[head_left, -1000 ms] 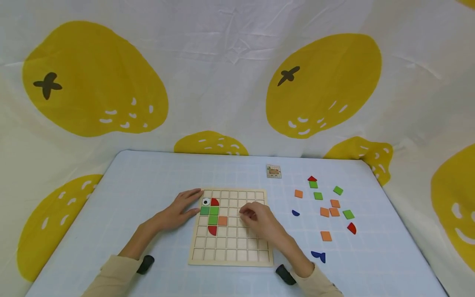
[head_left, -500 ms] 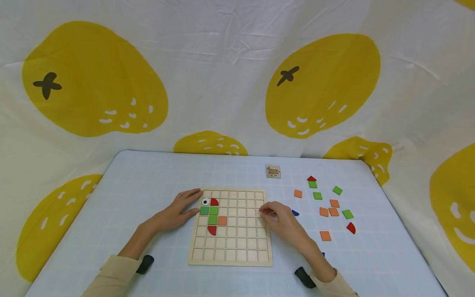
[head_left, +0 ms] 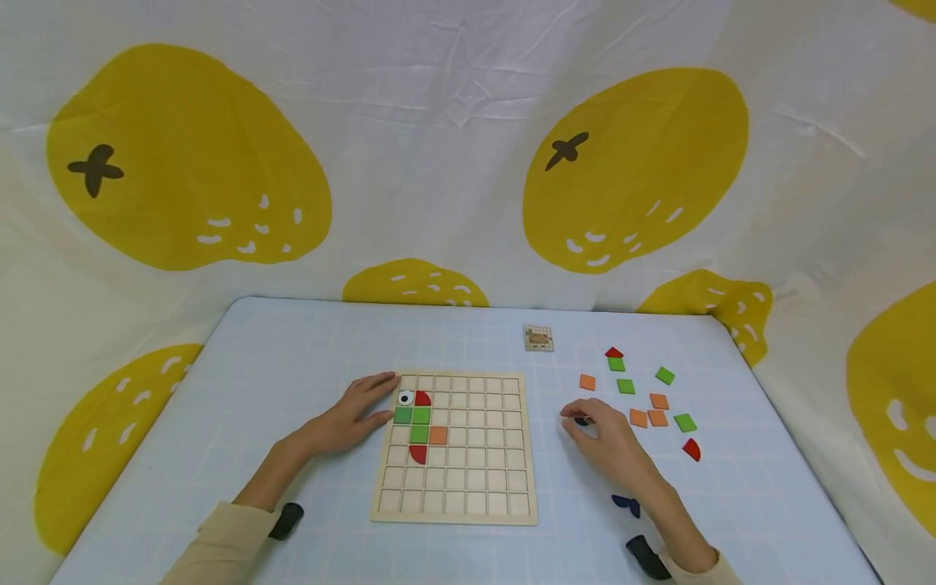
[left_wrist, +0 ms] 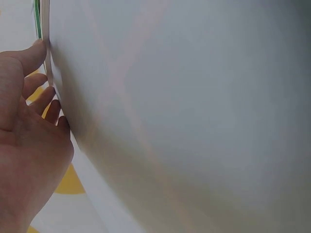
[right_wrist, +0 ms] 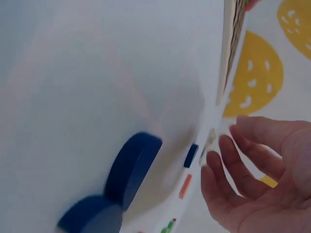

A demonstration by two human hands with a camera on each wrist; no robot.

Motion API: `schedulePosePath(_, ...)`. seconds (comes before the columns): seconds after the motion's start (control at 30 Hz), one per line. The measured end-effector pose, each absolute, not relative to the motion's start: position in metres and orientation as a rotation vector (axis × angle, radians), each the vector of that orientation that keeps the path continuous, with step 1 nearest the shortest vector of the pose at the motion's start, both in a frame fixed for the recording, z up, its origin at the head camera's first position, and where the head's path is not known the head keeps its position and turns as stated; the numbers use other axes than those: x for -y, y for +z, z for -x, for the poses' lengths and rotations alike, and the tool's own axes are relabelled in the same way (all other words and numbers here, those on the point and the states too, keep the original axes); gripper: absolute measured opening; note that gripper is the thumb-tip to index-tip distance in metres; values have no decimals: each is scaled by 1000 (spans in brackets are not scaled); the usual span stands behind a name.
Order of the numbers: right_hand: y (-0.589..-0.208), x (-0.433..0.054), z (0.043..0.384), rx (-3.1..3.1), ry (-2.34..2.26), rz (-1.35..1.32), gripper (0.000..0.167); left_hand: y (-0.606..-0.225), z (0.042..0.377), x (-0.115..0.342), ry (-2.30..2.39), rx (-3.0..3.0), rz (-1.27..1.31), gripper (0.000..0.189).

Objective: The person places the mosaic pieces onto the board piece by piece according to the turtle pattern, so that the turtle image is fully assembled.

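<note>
My left hand (head_left: 354, 413) rests at the left edge of the wooden grid board (head_left: 475, 479), its thumb and fingertips touching the rim. On the board's upper left lie a white eye tile (head_left: 405, 398), two red quarter-round tiles (head_left: 422, 398), several green tiles (head_left: 421, 415) and an orange square tile (head_left: 438, 435). To the right of the board, my right hand (head_left: 610, 443) hovers over a small blue half-round tile (head_left: 582, 421), fingers loosely bent. The right wrist view shows that hand (right_wrist: 262, 170) with nothing between thumb and fingers, near the blue tile (right_wrist: 191, 155).
Two dark blue tiles (head_left: 626, 504) lie together below the right hand. Loose orange tiles (head_left: 639, 418), green tiles (head_left: 685, 422) and red tiles (head_left: 691, 449) are scattered farther right. A small pattern card (head_left: 539, 338) lies behind the board. A patterned curtain (head_left: 439, 162) hangs beyond the table.
My right hand has moved right, from over the board to the blue half-round tile beside it. The left hand and the tiles on the board have stayed put.
</note>
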State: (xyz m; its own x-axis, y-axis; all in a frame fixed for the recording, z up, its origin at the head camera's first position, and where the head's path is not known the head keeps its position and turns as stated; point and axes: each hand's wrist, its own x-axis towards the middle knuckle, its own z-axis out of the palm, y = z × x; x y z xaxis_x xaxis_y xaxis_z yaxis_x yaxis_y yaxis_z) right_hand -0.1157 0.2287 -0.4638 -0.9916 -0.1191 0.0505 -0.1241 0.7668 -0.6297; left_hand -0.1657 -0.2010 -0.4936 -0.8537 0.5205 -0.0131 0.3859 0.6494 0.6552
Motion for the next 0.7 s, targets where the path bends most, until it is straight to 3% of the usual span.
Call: schedulePosePath(0.7,-460,-308,82,3111,864,-107,31,-492,164,200,973,-2684,-736,63)
